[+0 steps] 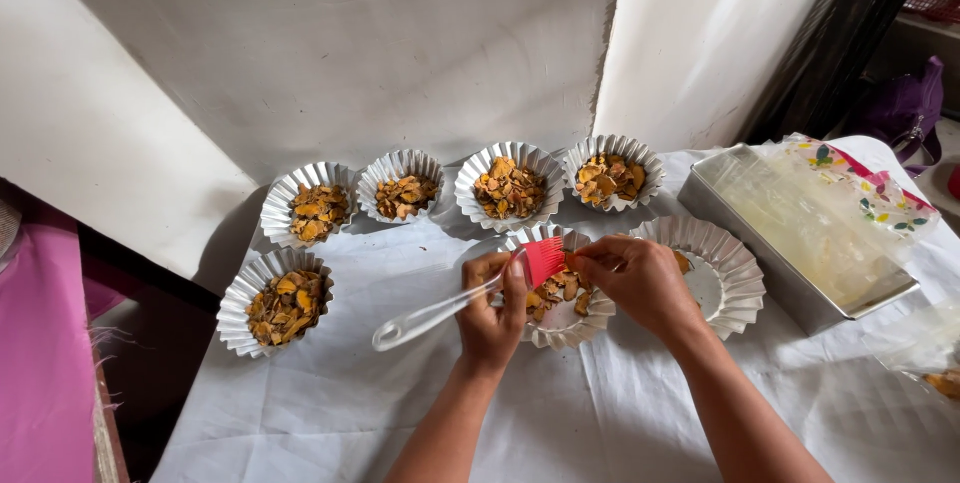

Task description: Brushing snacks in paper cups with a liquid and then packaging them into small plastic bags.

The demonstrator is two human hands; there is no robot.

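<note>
White cloth [400, 403] under everything. Steel tray [800, 298] at your right. Fluted cup [560, 328] beneath both hands. Your left hand [492, 308] curled tight around brush [480, 293] handle, red bristles over cup. Your right hand [640, 278] pinches flake [572, 261] against bristles.

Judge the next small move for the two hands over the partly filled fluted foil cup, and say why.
Probably the right hand should drop its orange-brown chips into the partly filled fluted foil cup: it holds fewer than the five full cups, and the left hand only holds the red silicone brush aside.
</note>
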